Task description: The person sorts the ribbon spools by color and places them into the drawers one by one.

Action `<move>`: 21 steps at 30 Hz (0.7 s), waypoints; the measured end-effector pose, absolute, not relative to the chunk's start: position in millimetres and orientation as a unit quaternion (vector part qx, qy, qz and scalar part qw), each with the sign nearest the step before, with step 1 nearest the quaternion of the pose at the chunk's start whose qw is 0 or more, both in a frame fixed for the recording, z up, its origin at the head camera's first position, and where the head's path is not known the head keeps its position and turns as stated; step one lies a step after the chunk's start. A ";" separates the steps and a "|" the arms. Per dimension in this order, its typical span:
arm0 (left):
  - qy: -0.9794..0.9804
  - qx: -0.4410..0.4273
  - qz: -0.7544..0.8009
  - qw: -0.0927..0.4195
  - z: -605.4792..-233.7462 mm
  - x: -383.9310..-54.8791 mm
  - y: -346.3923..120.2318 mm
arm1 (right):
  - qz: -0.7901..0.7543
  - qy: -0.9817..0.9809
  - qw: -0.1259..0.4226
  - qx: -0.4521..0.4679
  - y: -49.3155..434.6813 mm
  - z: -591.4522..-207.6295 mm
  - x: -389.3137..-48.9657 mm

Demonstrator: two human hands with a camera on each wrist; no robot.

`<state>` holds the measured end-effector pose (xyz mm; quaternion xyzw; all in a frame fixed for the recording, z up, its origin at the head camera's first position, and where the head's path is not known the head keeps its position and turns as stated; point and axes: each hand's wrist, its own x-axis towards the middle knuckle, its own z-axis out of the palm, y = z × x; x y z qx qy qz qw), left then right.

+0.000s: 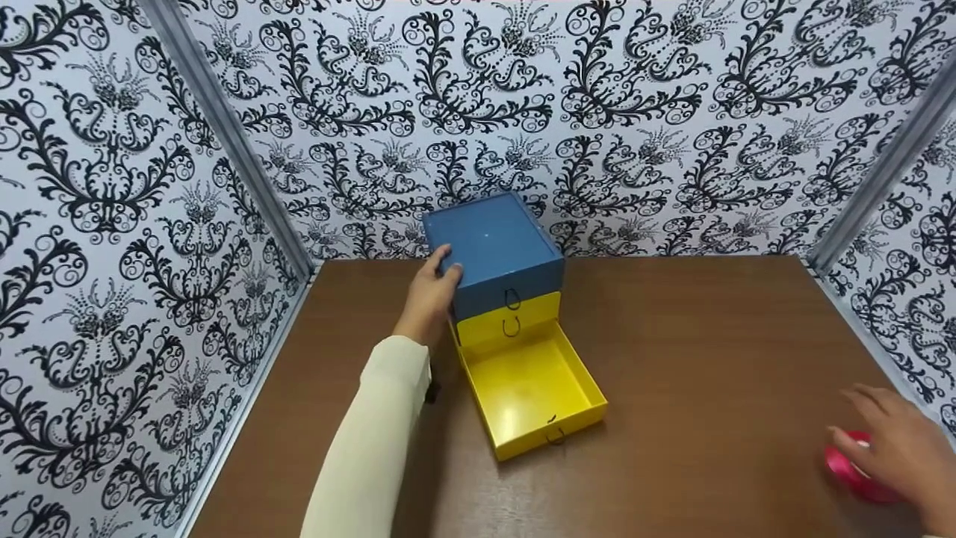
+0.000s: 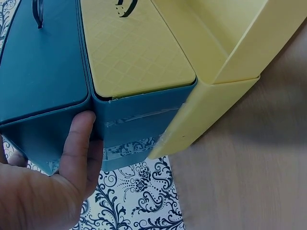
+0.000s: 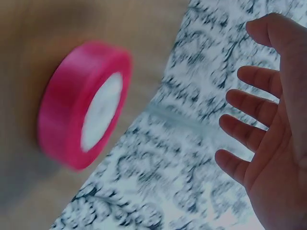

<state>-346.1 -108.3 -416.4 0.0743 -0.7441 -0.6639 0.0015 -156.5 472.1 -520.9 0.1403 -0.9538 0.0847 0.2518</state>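
A stack of small drawers stands near the back wall: a blue drawer unit point(image 1: 493, 239) on top, a yellow-fronted drawer point(image 1: 545, 310) under it, and an open yellow drawer point(image 1: 534, 381) pulled out at the bottom. My left hand point(image 1: 429, 295) rests against the left side of the blue unit, its fingertips at the top edge. In the left wrist view, a finger point(image 2: 79, 139) presses along the unit's side. On the right, my right hand point(image 1: 892, 441) hovers with fingers spread over a pink ribbon roll point(image 3: 79, 103) with a white centre, apart from it.
The brown table point(image 1: 694, 351) spans between patterned black-and-white walls point(image 1: 620, 112). Grey strips point(image 1: 231, 134) run up the wall corners. Black loop handles point(image 1: 512, 299) stick out from the drawer fronts.
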 end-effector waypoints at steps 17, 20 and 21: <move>-0.742 0.067 -0.667 0.008 -415.7 -345.2 -109.0 | 0.105 -0.987 0.113 0.046 502.7 -575.9 -137.6; -0.746 0.068 -0.663 0.010 -415.6 -344.8 -108.9 | 0.107 -0.986 0.120 0.051 503.8 -578.2 -137.7; -0.748 0.069 -0.660 0.011 -415.7 -344.7 -108.9 | 0.107 -0.986 0.119 0.051 504.4 -578.6 -137.7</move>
